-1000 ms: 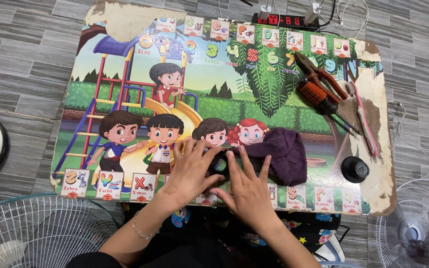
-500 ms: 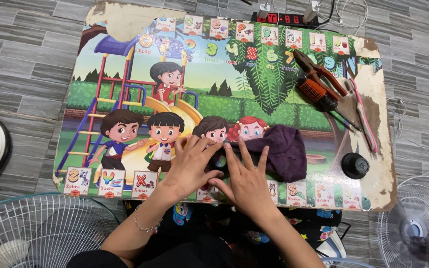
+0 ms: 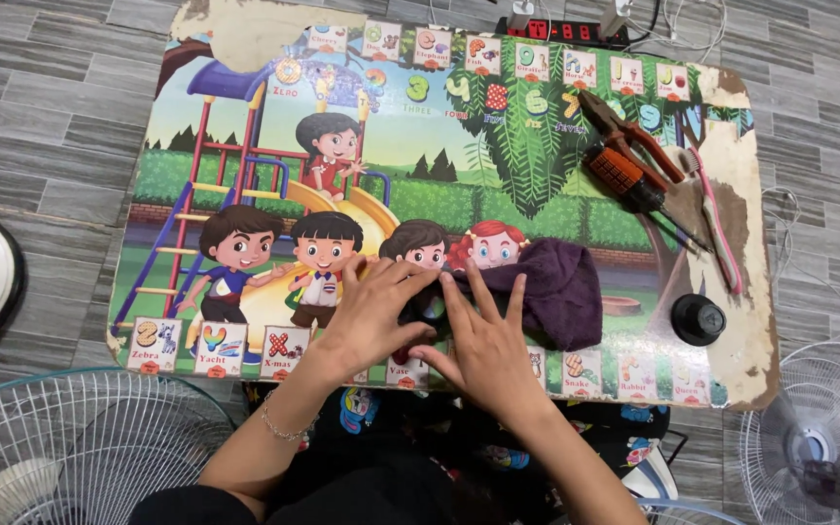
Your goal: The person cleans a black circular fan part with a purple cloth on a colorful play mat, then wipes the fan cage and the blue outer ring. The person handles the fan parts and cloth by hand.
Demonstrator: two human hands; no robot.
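Note:
A low table with a cartoon playground picture lies below me. My left hand rests near its front edge, fingers laid over a small dark object that is mostly hidden. My right hand lies flat beside it with fingers spread, the fingertips touching the edge of a crumpled dark purple cloth. The two hands touch each other over the dark object. A thin bracelet is on my left wrist.
At the table's right lie red-handled pliers, a screwdriver, a pink toothbrush and a black round cap. A power strip sits at the back. A fan grille and a small fan stand on the floor.
My hands stay in nearly the same place. The left fingers have closed in over the dark object, and the right fingers have slid slightly toward the purple cloth.

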